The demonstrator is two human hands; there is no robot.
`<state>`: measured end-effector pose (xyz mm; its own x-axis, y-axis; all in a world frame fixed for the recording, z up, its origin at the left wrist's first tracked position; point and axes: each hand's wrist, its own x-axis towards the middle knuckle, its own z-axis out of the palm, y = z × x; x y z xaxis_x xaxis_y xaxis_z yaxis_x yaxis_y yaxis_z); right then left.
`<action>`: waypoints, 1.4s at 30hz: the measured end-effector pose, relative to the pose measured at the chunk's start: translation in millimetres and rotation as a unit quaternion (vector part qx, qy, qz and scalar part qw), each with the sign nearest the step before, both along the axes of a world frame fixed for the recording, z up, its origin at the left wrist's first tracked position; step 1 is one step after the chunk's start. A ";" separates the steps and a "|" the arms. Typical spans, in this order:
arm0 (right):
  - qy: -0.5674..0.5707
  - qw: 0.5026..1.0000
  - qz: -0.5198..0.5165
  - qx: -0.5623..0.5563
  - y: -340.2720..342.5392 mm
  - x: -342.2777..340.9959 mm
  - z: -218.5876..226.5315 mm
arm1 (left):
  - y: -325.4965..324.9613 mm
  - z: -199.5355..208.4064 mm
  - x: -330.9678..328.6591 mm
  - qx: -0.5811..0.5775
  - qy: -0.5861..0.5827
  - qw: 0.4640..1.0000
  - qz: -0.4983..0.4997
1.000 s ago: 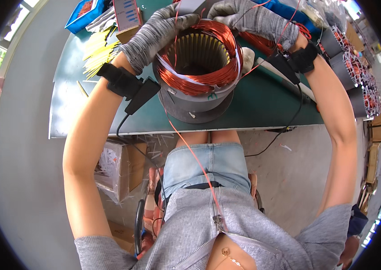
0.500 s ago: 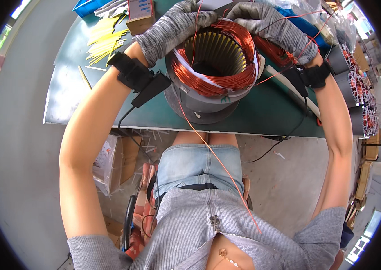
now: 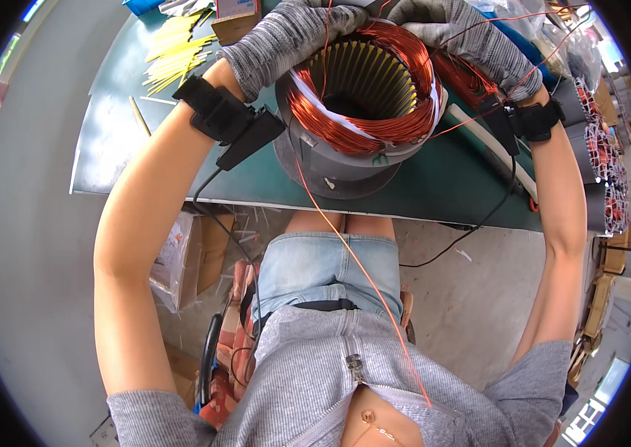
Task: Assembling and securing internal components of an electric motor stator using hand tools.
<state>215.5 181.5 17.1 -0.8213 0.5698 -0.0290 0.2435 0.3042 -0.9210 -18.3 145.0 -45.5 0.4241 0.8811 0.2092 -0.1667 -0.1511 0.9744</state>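
Note:
A motor stator (image 3: pixel 345 165) stands upright on the table in front of me, a thick ring of red copper winding (image 3: pixel 334 132) around its open top. Yellow slot liners (image 3: pixel 371 58) line the bore, and white tape crosses the winding. At the winding's far left rim, my gloved left hand (image 3: pixel 319 28) has its fingers closed and bent. My gloved right hand (image 3: pixel 438 21) curls over the far right rim. Whatever their fingertips hold is hidden. One loose red wire (image 3: pixel 360 261) runs from the stator down over my lap; others trail near both hands.
Yellow strips (image 3: pixel 174 56) lie on the green table (image 3: pixel 118 141) at left, near a small box (image 3: pixel 235 30) and a blue tray (image 3: pixel 142 6). A pale bar (image 3: pixel 490 149) lies right of the stator. More wound stators (image 3: pixel 592 160) stand at far right. A carton (image 3: pixel 211 253) sits below the table.
The view has shifted slightly, putting the stator a little higher in it. Both hands remain at the far rim, with the right hand's fingers slightly farther right.

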 end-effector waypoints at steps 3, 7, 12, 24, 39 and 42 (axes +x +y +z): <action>-0.045 0.997 -0.055 -0.007 -0.9 3.0 -2.5 | 1.7 1.3 0.3 -0.020 0.069 0.997 0.028; -0.037 0.991 -0.033 0.123 2.8 1.0 -12.6 | 5.1 0.3 0.9 0.002 0.084 0.996 0.033; -0.001 0.978 0.006 0.207 7.7 -8.5 -13.7 | 7.3 -4.6 -2.7 -0.007 0.072 0.996 0.044; -0.115 0.986 0.050 0.109 18.7 -5.5 5.3 | 0.7 0.9 4.7 -0.020 0.140 0.985 0.097; 0.063 0.967 -0.153 0.193 -37.0 2.0 -42.8 | -26.3 -23.3 -12.0 -0.009 -0.218 0.961 0.172; 0.057 0.985 -0.136 0.088 -51.1 -3.4 -43.4 | -23.3 -35.6 -25.8 -0.029 -0.406 0.913 0.014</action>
<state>212.0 130.4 -26.2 -0.6294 0.7576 0.1731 0.2368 0.3991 -0.8858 -44.1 121.7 -81.1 0.1271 0.9091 0.3966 -0.8350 -0.1177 0.5374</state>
